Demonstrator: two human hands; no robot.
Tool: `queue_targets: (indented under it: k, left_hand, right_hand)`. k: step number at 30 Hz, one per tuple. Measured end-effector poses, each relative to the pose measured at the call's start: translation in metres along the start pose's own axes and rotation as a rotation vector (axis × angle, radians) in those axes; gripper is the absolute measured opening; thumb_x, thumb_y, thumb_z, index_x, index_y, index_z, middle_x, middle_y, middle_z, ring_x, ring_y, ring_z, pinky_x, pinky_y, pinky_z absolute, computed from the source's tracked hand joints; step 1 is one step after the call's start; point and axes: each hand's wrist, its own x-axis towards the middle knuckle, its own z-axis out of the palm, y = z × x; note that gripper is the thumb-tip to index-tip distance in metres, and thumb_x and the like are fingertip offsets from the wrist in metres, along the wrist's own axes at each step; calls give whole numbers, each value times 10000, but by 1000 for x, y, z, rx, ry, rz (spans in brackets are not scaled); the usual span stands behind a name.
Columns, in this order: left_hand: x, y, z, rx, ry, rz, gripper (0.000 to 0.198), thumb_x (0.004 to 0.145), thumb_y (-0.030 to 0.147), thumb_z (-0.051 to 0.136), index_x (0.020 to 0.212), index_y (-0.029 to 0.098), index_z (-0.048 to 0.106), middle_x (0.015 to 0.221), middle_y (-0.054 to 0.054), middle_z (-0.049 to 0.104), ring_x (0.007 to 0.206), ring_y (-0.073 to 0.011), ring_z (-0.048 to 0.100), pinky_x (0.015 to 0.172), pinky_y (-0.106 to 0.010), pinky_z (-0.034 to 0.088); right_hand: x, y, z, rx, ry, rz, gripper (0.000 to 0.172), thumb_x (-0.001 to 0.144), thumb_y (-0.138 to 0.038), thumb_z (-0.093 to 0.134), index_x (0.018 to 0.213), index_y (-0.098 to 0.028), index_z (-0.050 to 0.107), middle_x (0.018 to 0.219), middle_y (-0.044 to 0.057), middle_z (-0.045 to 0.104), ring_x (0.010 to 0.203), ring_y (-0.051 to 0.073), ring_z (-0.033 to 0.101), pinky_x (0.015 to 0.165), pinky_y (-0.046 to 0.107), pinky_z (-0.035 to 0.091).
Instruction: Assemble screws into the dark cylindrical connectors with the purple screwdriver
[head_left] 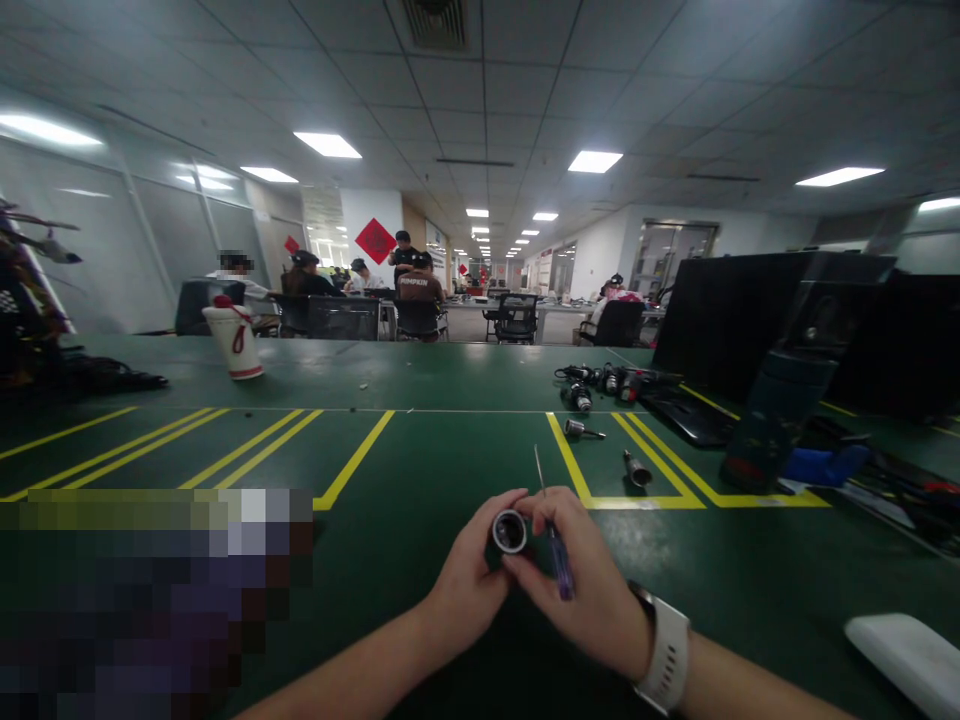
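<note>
My left hand [472,570] is closed around a short round part with a silvery rim and a dark hollow inside, a metal-rimmed cylinder [510,532]. Its open end faces up toward me. In my right hand [585,580] lies a screwdriver [559,565] with a purplish see-through handle, its thin shaft pointing away and up. The right thumb and fingertips also reach the cylinder's right side. Both hands are low over the green table [420,460]. The cylinder's outer wall is mostly hidden by my fingers.
Beyond my right hand lie a metal part with a thin stem [583,430], another metal fitting [637,468] and several dark connectors [581,395]. A dark bottle [776,420] and monitor [724,310] stand right. A white cup [234,340] stands back left; a white object [907,655] lies front right.
</note>
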Motion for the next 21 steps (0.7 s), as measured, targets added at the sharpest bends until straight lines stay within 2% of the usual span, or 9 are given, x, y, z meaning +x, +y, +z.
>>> queue_targets:
  k: [3,4,6,8,12,15,18,21]
  left_hand:
    - [4,0,-5,-34,-5,-98,311,749,97,553,1043,198,568,1021,-56,634,968,-228,586,860,-370,450]
    - [6,0,-7,-19,2,-127,235,758,115,560,977,194,588,954,-43,638,912,-218,594,818,-352,461]
    - [9,-1,-11,31,28,-168,141,751,120,581,872,190,599,863,-22,621,843,-199,586,763,-321,461]
    - [12,-3,-14,57,56,-191,136,720,111,616,828,188,585,831,-9,593,813,-187,567,733,-300,452]
    - [14,-7,-13,36,68,-217,176,659,155,688,708,180,522,716,33,518,661,-134,500,600,-241,411]
    - [13,-9,-10,38,67,-220,240,651,209,690,615,188,454,582,74,422,528,-96,394,492,-210,329]
    - [12,-8,-8,64,75,-189,230,668,194,642,580,192,429,558,76,392,520,-95,370,497,-212,318]
    - [11,-6,-8,97,79,-173,210,662,165,628,567,189,442,565,63,416,540,-104,384,515,-220,317]
  right_hand:
    - [2,-1,-13,140,19,73,61,838,-202,517,889,-227,492,951,53,575,893,211,534,779,364,415]
    - [3,0,-17,198,28,111,69,879,-238,466,923,-231,518,930,48,592,886,207,543,788,366,410]
    - [5,2,-24,319,44,191,220,931,-302,364,967,-236,571,824,31,606,810,196,555,744,351,411]
    - [7,5,-27,421,55,260,278,935,-333,353,935,-227,611,717,13,583,714,180,540,662,320,409]
    - [8,3,-25,541,-20,364,93,848,-263,511,804,-204,568,661,-13,564,625,147,516,575,272,395]
    - [6,-6,-21,521,-135,390,40,789,-197,546,757,-194,522,683,-7,579,623,140,520,563,260,395]
    - [4,-14,-18,408,-198,384,55,759,-137,537,731,-184,527,671,-6,567,594,131,496,539,251,377]
    - [2,-17,-18,337,-205,367,85,749,-101,521,726,-182,535,662,-12,557,587,128,489,536,248,368]
